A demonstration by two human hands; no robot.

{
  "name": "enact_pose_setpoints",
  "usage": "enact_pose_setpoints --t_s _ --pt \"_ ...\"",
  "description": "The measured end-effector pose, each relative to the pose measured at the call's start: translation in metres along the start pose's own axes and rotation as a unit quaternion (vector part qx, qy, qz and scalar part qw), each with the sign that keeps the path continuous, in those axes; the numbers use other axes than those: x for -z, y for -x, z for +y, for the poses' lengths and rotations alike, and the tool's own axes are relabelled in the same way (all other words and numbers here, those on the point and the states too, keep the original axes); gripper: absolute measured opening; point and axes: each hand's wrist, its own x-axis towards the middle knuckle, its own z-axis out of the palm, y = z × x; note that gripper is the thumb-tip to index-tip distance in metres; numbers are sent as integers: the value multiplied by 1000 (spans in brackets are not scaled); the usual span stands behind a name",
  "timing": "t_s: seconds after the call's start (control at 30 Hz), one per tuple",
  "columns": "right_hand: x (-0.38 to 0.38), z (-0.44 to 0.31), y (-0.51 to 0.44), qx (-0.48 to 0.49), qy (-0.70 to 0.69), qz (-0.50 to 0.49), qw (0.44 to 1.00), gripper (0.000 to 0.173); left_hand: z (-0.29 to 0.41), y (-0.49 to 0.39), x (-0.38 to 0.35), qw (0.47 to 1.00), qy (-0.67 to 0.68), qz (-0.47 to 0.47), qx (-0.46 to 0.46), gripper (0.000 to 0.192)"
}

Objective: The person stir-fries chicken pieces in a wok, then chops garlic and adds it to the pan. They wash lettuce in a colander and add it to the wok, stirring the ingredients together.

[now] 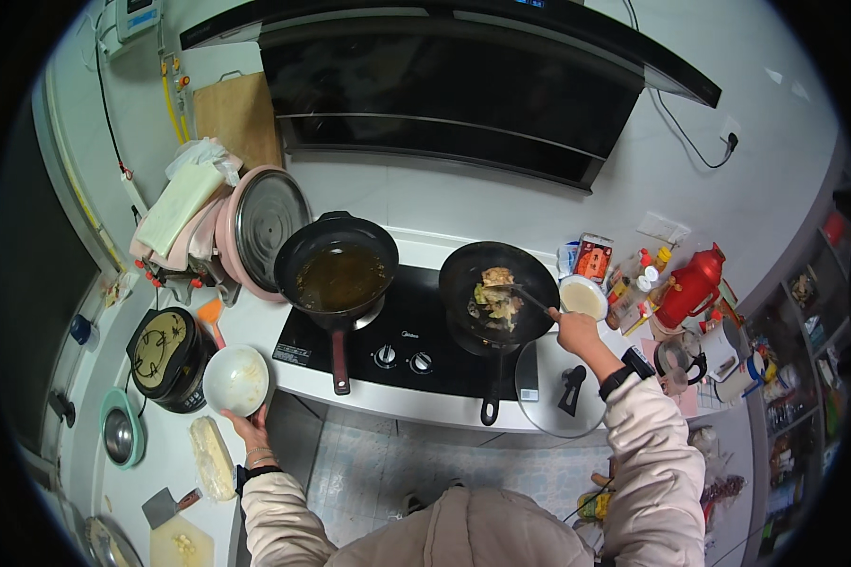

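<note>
My right hand (580,334) grips the handle of a spatula (532,298), whose head is in the food in the right-hand black wok (461,276). That food (498,301) looks like cooked egg with pale green vegetable pieces. My left hand (248,423) holds a white bowl (235,381) by its near rim, over the counter left of the stove. Only a few smears show inside the bowl. On the left burner stands a deep black pan (287,280) with a red-brown handle, holding brownish liquid (342,276). Beneath both pans is the black glass gas stove (404,361).
A glass lid (549,383) lies by the wok's handle. Seasoning bottles (627,287) and a red thermos jug (691,287) crowd the right. To the left are an electric cooker (163,354), an orange spatula (213,312), a cleaver (162,507) and a cutting board (198,539). The range hood (440,85) overhangs.
</note>
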Motion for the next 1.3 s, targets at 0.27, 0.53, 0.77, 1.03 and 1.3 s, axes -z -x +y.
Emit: enact_pose_setpoints --t_s 0.27,0.53,0.77,1.03,1.3 --pt "41 26 27 17 2 47 999 47 -6 -2 17 998 52 8 41 81" --pt "15 -19 14 98 45 48 993 31 -8 42 28 997 40 61 6 90" --pt "6 -13 -30 85 -13 -6 996 36 -25 75 30 996 47 70 43 71" --pt "10 41 1 29 -92 55 994 41 -35 92 58 994 26 89 56 54" --pt "-31 -15 3 102 20 26 994 38 -51 96 57 992 20 92 79 49"
